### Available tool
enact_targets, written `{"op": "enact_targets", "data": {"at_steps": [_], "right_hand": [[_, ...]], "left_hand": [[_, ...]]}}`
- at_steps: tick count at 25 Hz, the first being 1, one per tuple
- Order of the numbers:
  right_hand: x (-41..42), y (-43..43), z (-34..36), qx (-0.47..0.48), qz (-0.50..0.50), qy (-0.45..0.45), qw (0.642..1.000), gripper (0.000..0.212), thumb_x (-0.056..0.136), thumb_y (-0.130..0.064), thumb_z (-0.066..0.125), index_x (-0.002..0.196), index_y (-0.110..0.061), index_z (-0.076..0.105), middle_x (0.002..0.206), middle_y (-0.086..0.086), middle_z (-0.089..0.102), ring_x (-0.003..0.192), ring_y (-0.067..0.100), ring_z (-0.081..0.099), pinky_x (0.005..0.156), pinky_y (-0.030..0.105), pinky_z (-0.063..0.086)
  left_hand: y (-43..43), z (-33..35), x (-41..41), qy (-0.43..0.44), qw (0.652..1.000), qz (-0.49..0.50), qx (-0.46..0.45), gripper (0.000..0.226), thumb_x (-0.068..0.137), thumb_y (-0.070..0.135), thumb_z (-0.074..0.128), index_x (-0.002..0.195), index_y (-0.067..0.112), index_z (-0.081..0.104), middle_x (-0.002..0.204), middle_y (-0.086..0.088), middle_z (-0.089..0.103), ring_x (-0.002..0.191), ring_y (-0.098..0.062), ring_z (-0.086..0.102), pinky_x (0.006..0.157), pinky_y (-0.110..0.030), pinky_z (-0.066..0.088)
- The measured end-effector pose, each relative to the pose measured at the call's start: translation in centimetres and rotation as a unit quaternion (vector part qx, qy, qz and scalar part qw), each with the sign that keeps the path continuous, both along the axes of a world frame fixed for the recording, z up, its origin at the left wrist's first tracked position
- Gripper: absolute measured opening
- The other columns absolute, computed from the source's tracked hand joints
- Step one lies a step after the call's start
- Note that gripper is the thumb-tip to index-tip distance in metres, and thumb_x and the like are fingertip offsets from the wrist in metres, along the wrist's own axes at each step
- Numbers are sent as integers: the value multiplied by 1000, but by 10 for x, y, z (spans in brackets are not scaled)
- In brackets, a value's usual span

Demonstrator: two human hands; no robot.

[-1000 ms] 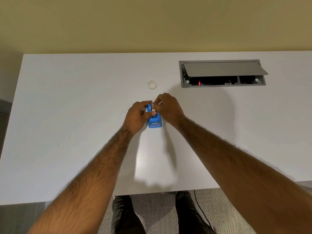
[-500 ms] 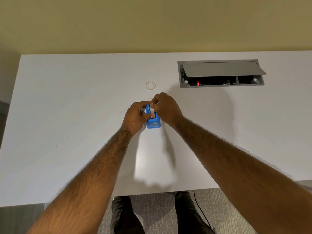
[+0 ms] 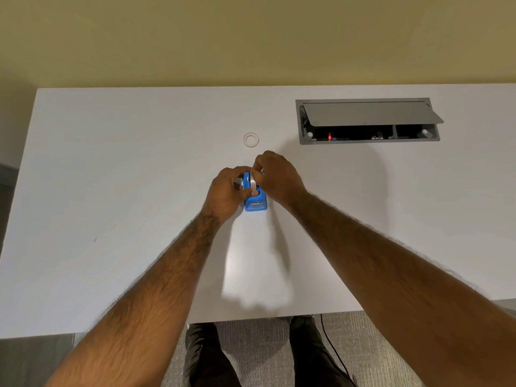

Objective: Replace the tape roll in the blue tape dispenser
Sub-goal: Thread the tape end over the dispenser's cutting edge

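A small blue tape dispenser (image 3: pixel 256 203) stands on the white desk (image 3: pixel 111 191) near its middle, cutter end towards me. My left hand (image 3: pixel 227 192) grips its left side. My right hand (image 3: pixel 276 177) pinches a whitish tape roll (image 3: pixel 253 180) that sits at the dispenser's far end, between its blue walls; most of the roll is hidden by my fingers. A second small white ring (image 3: pixel 251 140), a tape roll or bare core, lies flat on the desk just beyond my hands.
A grey cable box (image 3: pixel 368 121) with its lid propped open is set into the desk at the back right. A yellow wall runs behind the desk. My legs and a dark cable show below the desk's front edge.
Both hands have stayed on the dispenser. My right-hand fingers have shifted slightly over the roll, which sits a little lower between the blue walls.
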State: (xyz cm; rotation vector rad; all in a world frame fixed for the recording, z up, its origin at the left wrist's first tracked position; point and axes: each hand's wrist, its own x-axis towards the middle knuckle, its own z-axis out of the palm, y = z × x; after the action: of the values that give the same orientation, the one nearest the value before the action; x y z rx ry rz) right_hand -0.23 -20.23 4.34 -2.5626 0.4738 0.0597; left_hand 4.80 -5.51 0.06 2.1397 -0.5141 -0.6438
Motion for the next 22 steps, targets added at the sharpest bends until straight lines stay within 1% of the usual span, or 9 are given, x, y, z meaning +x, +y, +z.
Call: {"op": "enact_targets", "data": {"at_steps": [2,3,6,9,11,14,18,20,22], "right_hand": [[3,0,1,-10,8,1,1000,16,91,-24,55,86,-11,61,83,4,60,72,14,56,68,25,49],[4,-1,1,-12,9,3,1000,16,91,-23,55,86,-10,62,83,5,61,72,15,57,69,27,51],[3,-4,2,-5,15,6,1000,15,90,-24,57,86,-11,62,84,5,62,73,16,59,69,28,52],[-1,-5,2,-10,40,0,999,15,89,-27,59,87,-12,62,85,4,62,72,14,57,67,26,50],[-2,-3,2,-20,43,-2,999,16,90,-27,59,88,-12,62,85,5,62,71,14,56,67,25,49],[2,-2,2,-22,25,-2,999,17,91,-27,59,86,-11,62,83,4,61,70,13,56,66,25,48],[4,-2,3,-17,17,5,1000,18,93,-26,57,85,-10,61,83,6,61,72,17,57,69,31,53],[3,-2,2,-17,13,10,1000,20,93,-26,56,85,-9,62,85,7,61,74,18,59,71,34,55],[2,-1,1,-18,14,10,1000,21,94,-27,55,86,-8,63,86,8,61,75,19,59,73,35,55]], "left_hand": [[1,1,0,-4,1000,0,3,46,79,25,82,121,26,66,111,5,64,92,-10,59,67,1,41],[0,2,0,-4,1000,0,4,46,79,24,82,122,25,66,111,4,64,92,-11,60,67,0,41],[0,4,0,3,1000,-3,7,48,79,21,82,123,24,65,111,2,64,95,-15,62,74,-7,41],[-1,4,0,1,1000,-9,14,48,79,21,82,123,23,65,113,-1,65,97,-17,62,76,-10,42],[-2,4,0,-7,1000,-10,17,48,78,20,82,123,23,64,112,-1,66,96,-17,62,77,-11,43],[-1,6,0,-7,1000,-10,23,49,78,17,81,124,24,63,110,3,63,94,-16,62,79,-17,49],[-2,10,-2,-13,1000,-16,21,49,79,14,79,124,23,63,113,-2,63,95,-18,62,86,-27,53],[-2,12,-3,-4,1000,-17,16,51,78,15,81,124,22,62,113,-1,62,97,-19,62,86,-27,52],[1,12,-2,16,1000,-24,3,56,75,21,85,126,22,61,114,3,60,98,-17,62,83,-19,48]]}}
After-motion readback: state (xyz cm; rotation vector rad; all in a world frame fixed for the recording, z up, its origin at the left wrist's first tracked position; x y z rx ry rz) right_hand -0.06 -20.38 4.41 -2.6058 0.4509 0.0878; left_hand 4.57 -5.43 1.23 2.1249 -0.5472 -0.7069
